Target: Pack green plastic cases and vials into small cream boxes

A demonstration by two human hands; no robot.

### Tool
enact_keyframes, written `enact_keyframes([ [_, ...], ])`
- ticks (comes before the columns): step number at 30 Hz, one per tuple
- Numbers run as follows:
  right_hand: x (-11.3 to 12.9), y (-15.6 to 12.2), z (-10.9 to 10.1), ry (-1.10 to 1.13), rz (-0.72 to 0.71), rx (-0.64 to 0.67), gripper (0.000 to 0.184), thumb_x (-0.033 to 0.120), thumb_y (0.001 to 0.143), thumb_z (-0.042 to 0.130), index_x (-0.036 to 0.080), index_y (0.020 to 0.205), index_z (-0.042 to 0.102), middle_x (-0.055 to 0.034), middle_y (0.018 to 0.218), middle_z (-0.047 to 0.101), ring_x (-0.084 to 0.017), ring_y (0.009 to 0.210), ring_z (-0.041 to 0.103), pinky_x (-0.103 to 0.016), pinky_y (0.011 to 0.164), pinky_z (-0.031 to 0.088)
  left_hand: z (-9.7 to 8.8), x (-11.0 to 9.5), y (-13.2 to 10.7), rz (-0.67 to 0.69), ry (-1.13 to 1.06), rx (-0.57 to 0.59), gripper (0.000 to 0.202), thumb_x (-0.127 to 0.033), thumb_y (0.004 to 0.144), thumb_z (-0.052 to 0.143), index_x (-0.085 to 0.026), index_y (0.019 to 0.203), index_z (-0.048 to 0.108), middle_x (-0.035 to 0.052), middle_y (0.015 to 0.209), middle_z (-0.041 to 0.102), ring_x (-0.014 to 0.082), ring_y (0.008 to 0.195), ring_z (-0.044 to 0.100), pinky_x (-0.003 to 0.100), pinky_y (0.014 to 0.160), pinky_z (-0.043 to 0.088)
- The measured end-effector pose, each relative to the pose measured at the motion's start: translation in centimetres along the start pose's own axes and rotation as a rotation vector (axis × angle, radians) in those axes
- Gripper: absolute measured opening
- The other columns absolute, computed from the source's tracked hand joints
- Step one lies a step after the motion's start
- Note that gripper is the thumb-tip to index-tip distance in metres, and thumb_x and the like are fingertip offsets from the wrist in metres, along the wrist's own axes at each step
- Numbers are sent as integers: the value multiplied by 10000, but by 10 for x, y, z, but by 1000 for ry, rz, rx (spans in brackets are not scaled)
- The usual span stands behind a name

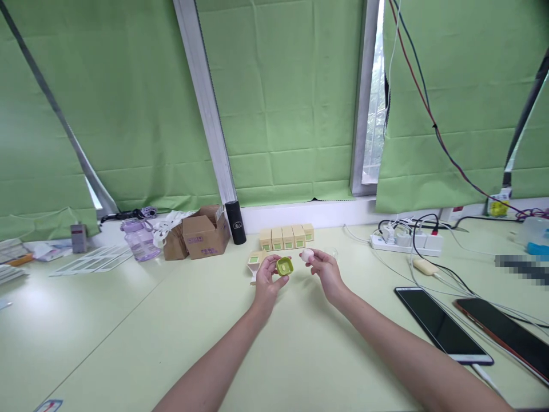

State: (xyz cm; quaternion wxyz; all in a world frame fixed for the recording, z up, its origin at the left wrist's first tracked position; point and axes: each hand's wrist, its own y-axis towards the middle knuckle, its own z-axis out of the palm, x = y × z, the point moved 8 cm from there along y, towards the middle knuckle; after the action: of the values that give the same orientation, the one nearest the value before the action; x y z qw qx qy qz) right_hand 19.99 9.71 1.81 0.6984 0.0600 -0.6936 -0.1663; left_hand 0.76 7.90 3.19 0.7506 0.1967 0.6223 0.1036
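My left hand [266, 279] is closed around a small green square cap [284, 266], holding it by the fingertips above the pale green table [180, 320]. My right hand [325, 269] pinches a small white rounded piece [307, 255] a short way to the right of the cap. The two pieces are apart. Just behind my left hand lies a small cream box with a green label [255, 259]. Behind both hands stands a row of several matching cream boxes [286, 236] near the wall.
An open cardboard box [205, 233], a black cylinder [235, 222] and a purple bottle [139, 239] stand at back left. A power strip with plugs and cables [405, 239] is at back right. Two phones [441, 325] [508, 333] lie at right.
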Motion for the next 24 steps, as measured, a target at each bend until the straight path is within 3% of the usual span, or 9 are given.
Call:
enact_keyframes([
  [3,-5,-20,6,466,207,74,389,453,739,793,189,1023,772,-144,1152,786,-221,809,620,-313,626,444,2,-1,-1,10,11,22,530,-254,684,851,-216,1129,566,144,1253,748,271,1089,681,375,919,474],
  [7,-3,-35,11,613,340,124,346,449,696,845,186,912,778,-147,1153,792,-184,740,574,-279,588,398,5,-2,-1,26,13,52,515,-240,696,839,-213,1130,563,148,1249,748,273,1109,679,391,950,471],
  [17,11,-37,9,713,283,178,346,416,700,870,180,945,804,-122,993,784,-175,746,546,-269,591,399,7,-8,-2,56,7,50,496,-236,701,841,-214,1120,575,142,1239,750,274,1101,684,379,933,475],
  [24,20,-40,10,697,224,173,377,366,657,918,231,993,810,-48,926,695,-160,753,545,-273,591,432,6,-5,-3,42,0,47,508,-255,692,861,-218,1117,584,136,1215,751,285,1110,687,392,948,482],
])
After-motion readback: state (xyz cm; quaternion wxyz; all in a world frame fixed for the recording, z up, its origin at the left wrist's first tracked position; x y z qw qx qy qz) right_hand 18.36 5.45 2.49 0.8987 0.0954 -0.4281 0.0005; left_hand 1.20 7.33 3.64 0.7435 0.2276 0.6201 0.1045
